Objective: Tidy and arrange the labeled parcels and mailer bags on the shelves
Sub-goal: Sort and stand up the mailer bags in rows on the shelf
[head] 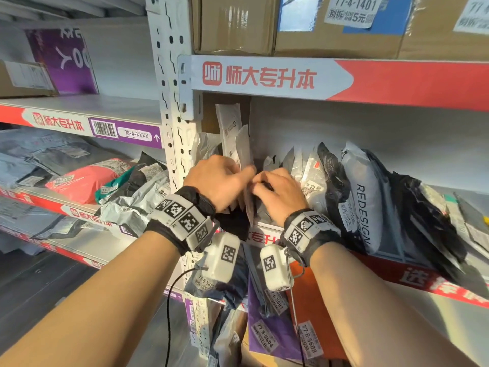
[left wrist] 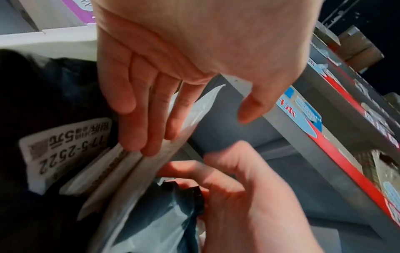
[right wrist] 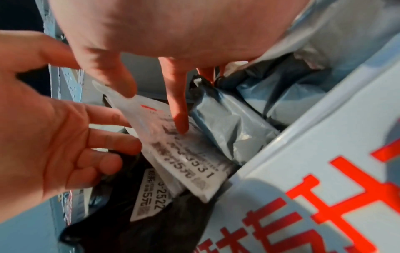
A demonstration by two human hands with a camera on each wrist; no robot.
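Observation:
On the middle shelf (head: 397,276) stands a row of upright mailer bags. My left hand (head: 232,176) lays straight fingers (left wrist: 140,130) on the top edges of several thin white mailers (left wrist: 194,109), its thumb held apart. A black bag with the label 77-5-2522 (left wrist: 65,145) leans to their left. My right hand (head: 260,186) faces it. Its index finger (right wrist: 179,119) presses on the label of the front white mailer (right wrist: 184,154), and its other fingers are tucked behind a grey bag (right wrist: 227,123). Neither hand lifts anything.
More bags stand to the right, among them a white REDESIGN bag (head: 362,197). Cardboard boxes (head: 238,22) fill the shelf above. The steel upright (head: 172,102) is just left of my hands. Bags are heaped on the left bay (head: 87,178) and below (head: 267,327).

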